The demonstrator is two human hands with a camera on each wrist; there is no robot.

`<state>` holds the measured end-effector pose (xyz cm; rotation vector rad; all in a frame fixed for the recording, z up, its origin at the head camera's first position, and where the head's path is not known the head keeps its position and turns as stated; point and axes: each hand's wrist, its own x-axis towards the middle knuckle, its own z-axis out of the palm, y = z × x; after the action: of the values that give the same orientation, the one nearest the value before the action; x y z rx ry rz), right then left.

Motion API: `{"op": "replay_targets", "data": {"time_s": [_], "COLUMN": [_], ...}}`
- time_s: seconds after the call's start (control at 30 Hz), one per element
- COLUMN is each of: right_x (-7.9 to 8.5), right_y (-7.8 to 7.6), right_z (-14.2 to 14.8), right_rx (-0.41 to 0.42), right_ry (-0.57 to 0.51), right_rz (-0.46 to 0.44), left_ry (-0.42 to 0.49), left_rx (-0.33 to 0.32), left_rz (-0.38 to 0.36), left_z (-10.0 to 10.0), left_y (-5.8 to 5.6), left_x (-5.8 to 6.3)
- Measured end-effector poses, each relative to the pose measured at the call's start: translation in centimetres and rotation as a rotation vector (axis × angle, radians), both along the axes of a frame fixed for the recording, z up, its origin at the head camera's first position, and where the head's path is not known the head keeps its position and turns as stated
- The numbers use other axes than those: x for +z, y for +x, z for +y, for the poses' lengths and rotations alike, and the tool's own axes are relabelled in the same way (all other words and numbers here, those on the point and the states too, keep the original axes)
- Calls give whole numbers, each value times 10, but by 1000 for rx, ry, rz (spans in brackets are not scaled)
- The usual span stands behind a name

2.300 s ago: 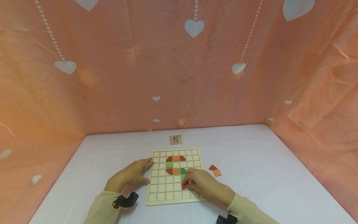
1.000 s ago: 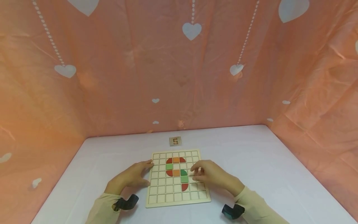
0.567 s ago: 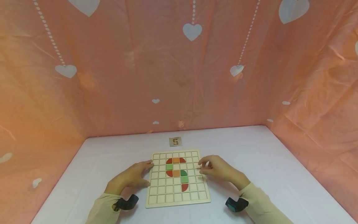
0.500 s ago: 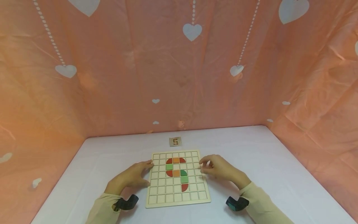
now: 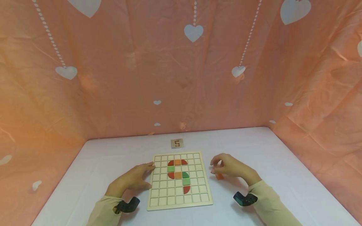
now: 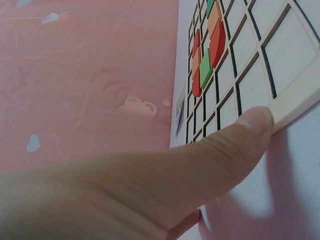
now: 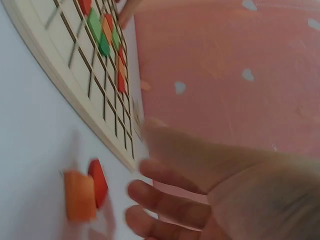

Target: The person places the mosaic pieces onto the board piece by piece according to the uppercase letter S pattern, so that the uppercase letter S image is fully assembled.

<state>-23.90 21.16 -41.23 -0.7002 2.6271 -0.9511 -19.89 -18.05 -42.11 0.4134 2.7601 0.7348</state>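
My left hand (image 5: 133, 177) rests against the left edge of a pale wooden grid board (image 5: 167, 199), thumb (image 6: 257, 120) and fingers spread along the rim. Red, orange, light green and dark green tiles lie in its cells in a curving line; a red rounded tile (image 5: 186, 189) is at the lower end. Right of the board, my right hand (image 5: 233, 166) hovers with loosely bent fingers and nothing visible between them. Under it on the table lie a square orange tile (image 7: 80, 196) and a red tile (image 7: 99, 183), the red one hidden in the head view.
Behind the board lies a small square card (image 5: 177, 143) printed with a grid and a coloured figure. The white tabletop (image 5: 249, 144) meets an orange-pink cloth backdrop (image 5: 169, 78) with white hearts at the back and sides.
My right hand has left the red rounded tile in its cell and moved right, off the board, to over the loose tiles. The left hand has stayed at the board's edge.
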Motion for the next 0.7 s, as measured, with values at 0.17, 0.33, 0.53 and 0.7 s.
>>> {"op": "replay_targets", "data": {"time_s": [0.17,0.33,0.53,0.7], "right_x": [2,3,2,0], "right_y": [-2,-1,4,7], "right_z": [14,21,18,16], "right_rx": [19,11,-74,-75], "right_ry": [34,82,148,150], "right_rz": [-33,-40,-83,-97], "left_ry": [10,17,15,10], "left_rx": [1,-4,-5,11], "left_rz": [-4,2,9,-12], "left_z": [0,0,-1,0], "left_y": [1,2,2,1], "left_x": [1,2,1,1]}}
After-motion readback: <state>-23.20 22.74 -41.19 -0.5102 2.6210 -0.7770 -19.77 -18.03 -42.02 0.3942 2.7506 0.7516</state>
